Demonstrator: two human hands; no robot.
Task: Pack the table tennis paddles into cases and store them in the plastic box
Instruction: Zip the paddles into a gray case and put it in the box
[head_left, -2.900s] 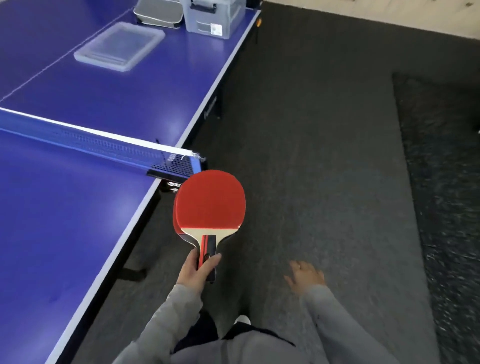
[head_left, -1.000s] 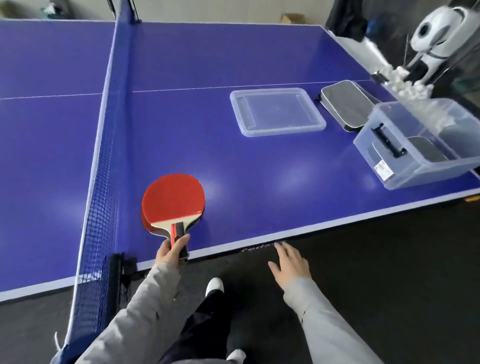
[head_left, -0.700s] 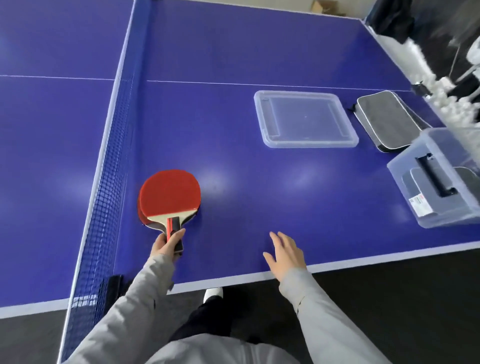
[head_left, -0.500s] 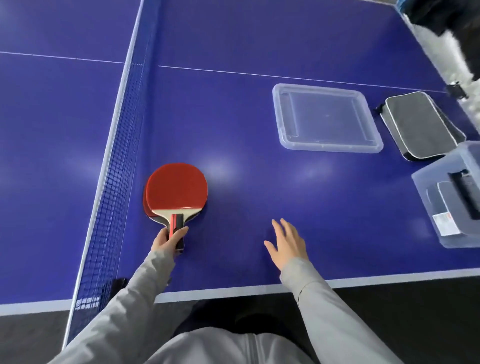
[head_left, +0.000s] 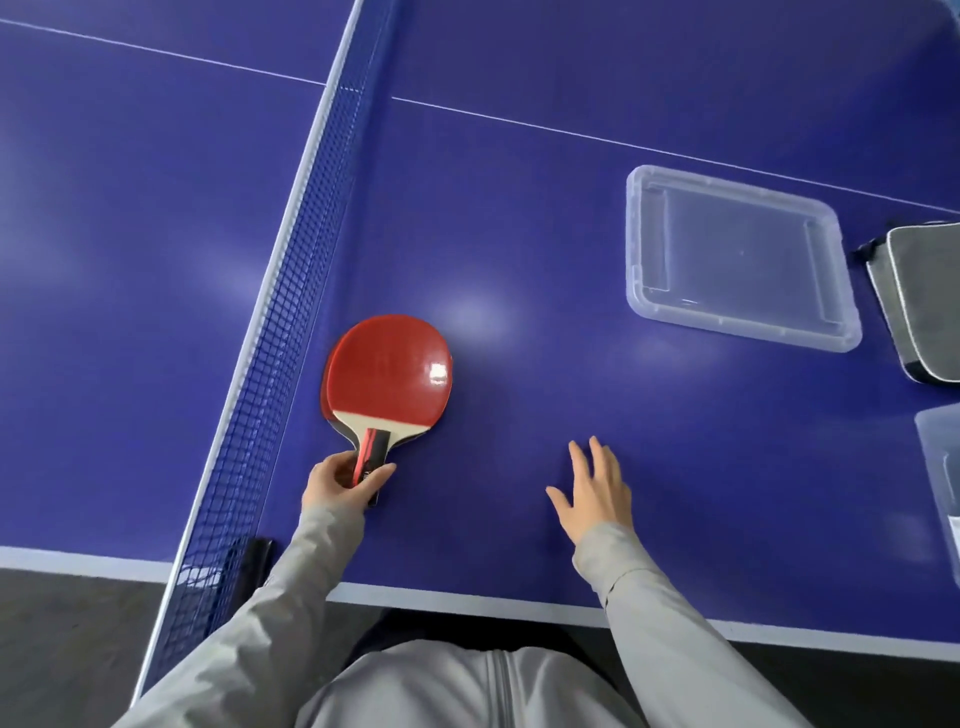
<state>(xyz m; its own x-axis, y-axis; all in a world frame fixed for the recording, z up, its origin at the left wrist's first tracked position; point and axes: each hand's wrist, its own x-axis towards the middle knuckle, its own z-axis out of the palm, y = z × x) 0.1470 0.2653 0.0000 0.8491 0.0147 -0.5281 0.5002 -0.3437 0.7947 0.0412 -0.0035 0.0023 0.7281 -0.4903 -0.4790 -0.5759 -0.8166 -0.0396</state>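
Note:
Stacked red paddles (head_left: 387, 369) lie flat on the blue table (head_left: 519, 208) beside the net, a second paddle's edge showing under the top one. My left hand (head_left: 340, 483) grips their handles. My right hand (head_left: 592, 491) hovers over the table with fingers spread, holding nothing. A grey paddle case (head_left: 922, 301) lies at the right edge, partly cut off. The corner of the clear plastic box (head_left: 943, 467) shows below it at the right edge.
The box's clear lid (head_left: 737, 260) lies upside down on the table, left of the case. The net (head_left: 291, 322) runs close along the paddles' left side. The table's near edge (head_left: 467, 603) is just in front of my body.
I have walked round the table end and leaned over it. The paddles, carried in my left hand, now lie on the table. My right hand moved out over the surface.

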